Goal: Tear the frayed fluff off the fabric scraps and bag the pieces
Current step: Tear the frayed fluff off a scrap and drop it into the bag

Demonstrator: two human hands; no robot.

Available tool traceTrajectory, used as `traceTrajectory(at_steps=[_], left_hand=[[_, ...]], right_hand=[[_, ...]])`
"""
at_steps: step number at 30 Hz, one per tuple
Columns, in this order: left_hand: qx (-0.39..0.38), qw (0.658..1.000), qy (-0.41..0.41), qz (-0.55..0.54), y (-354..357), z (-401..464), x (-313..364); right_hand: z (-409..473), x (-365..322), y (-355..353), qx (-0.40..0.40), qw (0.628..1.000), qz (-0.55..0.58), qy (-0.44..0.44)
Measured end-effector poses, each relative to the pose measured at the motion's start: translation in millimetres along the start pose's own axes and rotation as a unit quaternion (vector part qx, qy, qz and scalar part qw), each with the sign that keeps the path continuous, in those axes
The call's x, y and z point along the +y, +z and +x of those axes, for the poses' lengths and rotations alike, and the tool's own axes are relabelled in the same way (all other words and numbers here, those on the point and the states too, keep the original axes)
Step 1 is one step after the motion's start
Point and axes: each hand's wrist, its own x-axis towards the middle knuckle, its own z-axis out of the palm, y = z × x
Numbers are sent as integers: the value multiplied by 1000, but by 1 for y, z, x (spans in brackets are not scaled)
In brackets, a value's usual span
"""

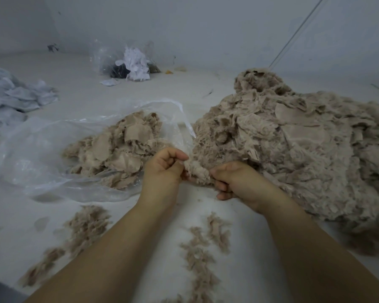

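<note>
Both hands hold one fluffy beige scrap [197, 171] at the near edge of the big scrap pile [293, 149]. My left hand [164, 169] pinches the scrap's left end between thumb and curled fingers. My right hand [232, 180] grips its right end, fingers curled under. To the left lies a clear plastic bag [42, 154], its mouth open towards the hands, with several beige pieces [116, 149] inside. Torn fluff [202, 254] lies in tufts on the white surface near my forearms.
More fluff tufts [83, 228] lie at the near left. A second clear bag [129, 62] with white and dark scraps stands at the back by the wall. Pale blue-white cloth [11, 99] is heaped at the far left.
</note>
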Motion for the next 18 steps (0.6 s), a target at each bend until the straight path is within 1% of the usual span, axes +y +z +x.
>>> traceTrajectory(at_steps=[2,4,6,8,11,13,15,16,18], left_hand=[[-3,999,-34,28,2,0,-1],[-15,994,-58,94,3,1,-4],[-38,978,-26,205,4,0,-8],[-53,949,26,309,3,-1,-10],[-42,919,72,386,1,-1,-10],[-15,919,98,382,-1,-1,-8],[22,926,128,354,-2,-1,-5],[36,935,133,328,-2,0,-3],[42,970,96,220,-2,0,0]], right_hand=[[-1,0,1,-4,1000,-11,-6],[-3,0,1,-7,1000,-9,-13],[-5,0,1,-11,1000,-1,-18],[-5,0,2,-9,1000,0,-18],[-5,0,2,-6,1000,-8,-15],[-4,0,1,-6,1000,-16,-20],[-3,1,1,-5,999,-21,-24],[-3,2,1,-2,999,-23,-24],[-1,3,0,6,999,-33,-28]])
